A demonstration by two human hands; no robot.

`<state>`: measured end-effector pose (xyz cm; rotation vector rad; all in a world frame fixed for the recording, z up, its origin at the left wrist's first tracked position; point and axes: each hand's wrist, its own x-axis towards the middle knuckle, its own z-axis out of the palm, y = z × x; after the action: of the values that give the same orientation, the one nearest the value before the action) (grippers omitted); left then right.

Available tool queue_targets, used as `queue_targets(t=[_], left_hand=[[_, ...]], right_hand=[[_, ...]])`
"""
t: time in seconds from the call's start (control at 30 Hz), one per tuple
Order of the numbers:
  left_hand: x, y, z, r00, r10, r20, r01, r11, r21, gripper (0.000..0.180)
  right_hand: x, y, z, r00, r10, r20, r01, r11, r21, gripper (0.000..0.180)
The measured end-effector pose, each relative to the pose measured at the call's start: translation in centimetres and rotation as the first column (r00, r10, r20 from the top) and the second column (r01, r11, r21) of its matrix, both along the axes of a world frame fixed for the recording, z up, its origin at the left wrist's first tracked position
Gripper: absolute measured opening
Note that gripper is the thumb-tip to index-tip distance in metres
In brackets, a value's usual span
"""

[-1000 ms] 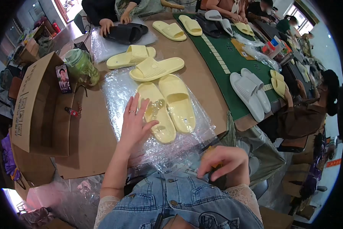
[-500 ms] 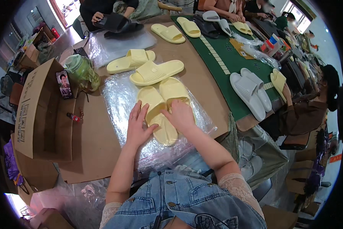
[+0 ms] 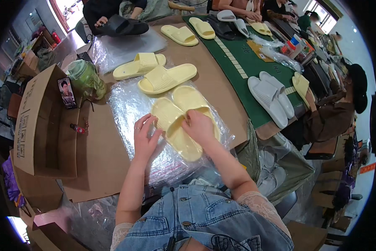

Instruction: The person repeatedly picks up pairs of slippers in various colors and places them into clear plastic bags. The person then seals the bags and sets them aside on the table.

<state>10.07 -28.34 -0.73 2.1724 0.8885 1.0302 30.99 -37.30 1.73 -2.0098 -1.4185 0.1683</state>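
Observation:
Two pale yellow slide slippers lie side by side before me on a stack of clear plastic bags [image 3: 131, 111]. My right hand [image 3: 199, 127] is closed at the strap's rear edge on the left slipper [image 3: 183, 140], its fingertips partly hidden there. Beside the left edge of that same slipper, my left hand [image 3: 146, 136] has its fingers apart, the tips at the strap's side. The right slipper [image 3: 190, 97] lies partly behind my right hand. Just beyond, another yellow slipper [image 3: 167, 78] overlaps a further yellow slipper [image 3: 131, 69].
An open cardboard box [image 3: 45, 125] stands at left, with a phone [image 3: 66, 93] and a green-tinted jar [image 3: 85, 79] near it. Grey slippers [image 3: 271, 100] rest on the green mat [image 3: 234, 54] at right. Co-workers sit at the far side and right, one person's hands on a black slipper [image 3: 123, 26].
The left slipper has turned, its heel shifting right. My left hand has moved from lying spread over it to its left edge. My right hand's fingers have drawn together at the strap.

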Motion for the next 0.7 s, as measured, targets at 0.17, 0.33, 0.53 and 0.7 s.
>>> queue_targets(t=[0.17, 0.33, 0.53, 0.7], left_hand=[[0.2, 0.0, 0.1, 0.997, 0.071, 0.025, -0.064, 0.978, -0.196, 0.035], [0.2, 0.3, -0.8, 0.996, 0.037, -0.085, -0.043, 0.997, -0.071, 0.040], [-0.1, -0.3, -0.4, 0.985, 0.048, -0.167, -0.065, 0.993, -0.094, 0.046], [0.1, -0.3, -0.6, 0.978, 0.013, -0.210, -0.026, 0.998, -0.058, 0.049]], right_hand=[[3.6, -8.3, 0.1, 0.998, -0.051, -0.043, 0.049, 0.998, -0.041, 0.027], [10.8, -20.4, 1.8, 0.915, -0.371, -0.157, 0.339, 0.920, -0.196, 0.020], [16.9, -32.4, 9.7, 0.747, -0.634, -0.202, 0.640, 0.767, -0.040, 0.010], [21.7, -43.8, 6.2, 0.636, -0.727, 0.261, 0.747, 0.493, -0.446, 0.029]])
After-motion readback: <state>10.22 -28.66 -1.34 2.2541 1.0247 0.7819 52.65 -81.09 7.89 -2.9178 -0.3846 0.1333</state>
